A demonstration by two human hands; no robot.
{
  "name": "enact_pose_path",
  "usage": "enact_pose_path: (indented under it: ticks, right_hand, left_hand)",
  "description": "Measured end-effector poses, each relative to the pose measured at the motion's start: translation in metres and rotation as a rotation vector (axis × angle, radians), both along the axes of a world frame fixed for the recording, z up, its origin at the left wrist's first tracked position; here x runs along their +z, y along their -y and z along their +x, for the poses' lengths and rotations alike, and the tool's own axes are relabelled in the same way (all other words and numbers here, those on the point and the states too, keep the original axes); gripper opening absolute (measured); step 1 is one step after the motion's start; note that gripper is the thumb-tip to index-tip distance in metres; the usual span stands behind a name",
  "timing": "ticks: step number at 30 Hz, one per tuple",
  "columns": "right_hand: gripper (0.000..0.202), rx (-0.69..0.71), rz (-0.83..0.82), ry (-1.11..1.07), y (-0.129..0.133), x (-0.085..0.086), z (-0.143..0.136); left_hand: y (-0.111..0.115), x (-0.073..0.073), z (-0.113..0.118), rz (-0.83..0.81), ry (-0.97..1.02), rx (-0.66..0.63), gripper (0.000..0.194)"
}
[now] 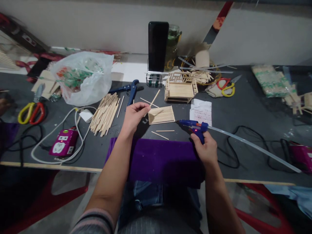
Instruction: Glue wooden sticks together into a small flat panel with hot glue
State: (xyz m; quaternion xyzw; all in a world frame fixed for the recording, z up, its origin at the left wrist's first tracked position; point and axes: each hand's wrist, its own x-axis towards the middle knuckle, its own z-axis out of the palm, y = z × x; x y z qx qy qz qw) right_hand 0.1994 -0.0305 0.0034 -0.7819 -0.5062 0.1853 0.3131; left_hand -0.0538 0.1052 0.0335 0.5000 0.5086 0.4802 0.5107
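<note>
Between the thumb and fingers of my left hand point(136, 116) is a thin wooden stick point(155, 97), its free end pointing up and away. Just right of that hand lies a flat panel of sticks point(162, 115) laid side by side. My right hand point(206, 146) is wrapped round the grip of a blue glue gun point(198, 127), with a long clear glue stick point(255, 149) coming out of its back. The gun's nozzle is at the panel's right edge; whether it touches I cannot tell. Loose sticks point(165, 131) lie in front of the panel.
A pile of sticks point(104, 113), a blue pipe cutter point(133, 92) and a purple power outlet box point(64, 141) lie left. Behind stand a small stick-built piece point(180, 89) and a phone point(158, 47). Scissors point(226, 87) lie back right. A purple cloth point(165, 161) covers the front edge.
</note>
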Motion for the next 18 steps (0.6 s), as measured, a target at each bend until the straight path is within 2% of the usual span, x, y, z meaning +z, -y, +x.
enact_pose_path:
  ticks: [9, 18]
  right_hand:
    - [0.047, 0.028, 0.036, 0.037, 0.0030, 0.0029, -0.0002]
    - [0.048, 0.033, 0.044, 0.079, 0.0038, 0.0024, -0.0007]
  left_hand:
    - [0.0004, -0.0011, -0.0001, -0.005, 0.006, 0.003, 0.007]
    - [-0.0003, -0.0021, -0.0013, -0.021, 0.000, 0.000, 0.007]
